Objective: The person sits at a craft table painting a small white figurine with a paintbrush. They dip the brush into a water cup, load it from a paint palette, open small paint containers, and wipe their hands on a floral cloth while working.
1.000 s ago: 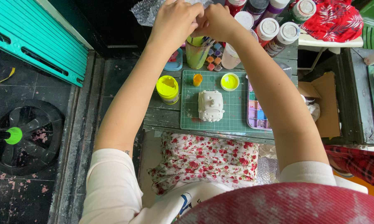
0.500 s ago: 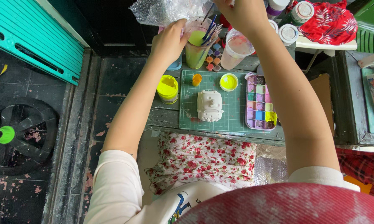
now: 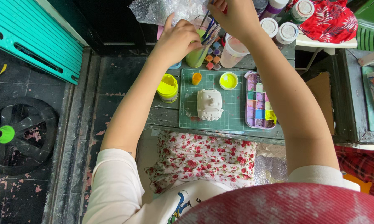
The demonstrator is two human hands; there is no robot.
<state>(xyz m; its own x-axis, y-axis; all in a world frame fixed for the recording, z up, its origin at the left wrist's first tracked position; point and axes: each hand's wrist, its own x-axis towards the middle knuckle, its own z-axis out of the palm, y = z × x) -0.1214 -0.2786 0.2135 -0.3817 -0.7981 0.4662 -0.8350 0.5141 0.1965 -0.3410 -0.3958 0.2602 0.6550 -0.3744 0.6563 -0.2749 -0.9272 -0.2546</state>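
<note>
While the left hand [image 3: 176, 39] clamps its fingers on the green cup [image 3: 195, 56] at upper centre, the right hand [image 3: 232, 16] pinches a brush [image 3: 206, 33]; picking one calls for a clean lift.

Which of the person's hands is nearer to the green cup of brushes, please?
Left. The left hand is against the green cup, fingers at the brushes. The right hand is above and to the right of it, over the clear cup.

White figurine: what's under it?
The white figurine sits on a green cutting mat with a grid, which lies on a worn grey table. The mat surface directly beneath the figurine is covered, so anything there cannot be seen.
</note>
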